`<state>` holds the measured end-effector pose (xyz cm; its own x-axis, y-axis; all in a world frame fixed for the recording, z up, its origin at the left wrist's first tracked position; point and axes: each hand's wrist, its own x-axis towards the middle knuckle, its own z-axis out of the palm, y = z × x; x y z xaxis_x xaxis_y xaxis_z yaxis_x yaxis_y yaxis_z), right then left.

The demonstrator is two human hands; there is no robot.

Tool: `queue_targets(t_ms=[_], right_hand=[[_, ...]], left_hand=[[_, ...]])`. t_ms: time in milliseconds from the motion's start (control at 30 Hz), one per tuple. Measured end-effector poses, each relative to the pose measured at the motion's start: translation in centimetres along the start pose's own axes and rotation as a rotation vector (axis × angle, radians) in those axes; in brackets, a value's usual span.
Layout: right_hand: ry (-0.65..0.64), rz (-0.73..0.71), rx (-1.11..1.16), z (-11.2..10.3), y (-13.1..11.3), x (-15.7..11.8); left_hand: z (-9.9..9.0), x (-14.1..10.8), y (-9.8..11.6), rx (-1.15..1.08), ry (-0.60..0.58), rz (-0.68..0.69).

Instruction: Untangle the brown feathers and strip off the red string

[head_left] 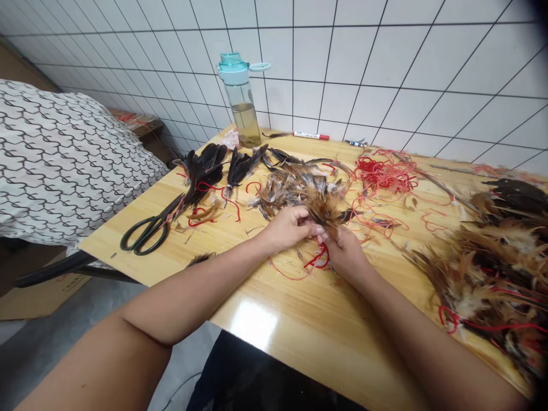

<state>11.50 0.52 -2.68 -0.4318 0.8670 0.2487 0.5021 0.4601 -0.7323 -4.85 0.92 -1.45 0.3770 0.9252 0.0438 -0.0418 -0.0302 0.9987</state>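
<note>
My left hand [291, 229] and my right hand [346, 251] meet near the middle of the wooden table [240, 279]. Both are closed on the base of a brown feather bunch [326, 210], whose tips fan out away from me. Red string [319, 258] hangs just below the fingers and lies on the wood. Directly behind the hands is a loose pile of brown and grey feathers [285, 185]. The fingertips partly hide the quill ends.
Black-handled scissors [145, 235] lie at left beside black feathers [204, 171]. A water bottle [244, 103], a red marker [310, 136] and tangled red string [387, 172] are toward the tiled wall. Large feather bundles [492, 262] cover the right side. Patterned cloth [68, 165] is at far left.
</note>
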Motion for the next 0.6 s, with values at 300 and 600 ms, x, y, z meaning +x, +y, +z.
queue_targets(t_ms=[300,600], right_hand=[[0.072,0.088,-0.306,0.9,0.0,-0.9],[0.137,-0.072,-0.126,0.4,-0.3,-0.8]], left_hand=[[1.0,-0.5,0.2,0.544,0.192,0.375],[0.4,0.1,-0.2,-0.009,0.164,0.082]])
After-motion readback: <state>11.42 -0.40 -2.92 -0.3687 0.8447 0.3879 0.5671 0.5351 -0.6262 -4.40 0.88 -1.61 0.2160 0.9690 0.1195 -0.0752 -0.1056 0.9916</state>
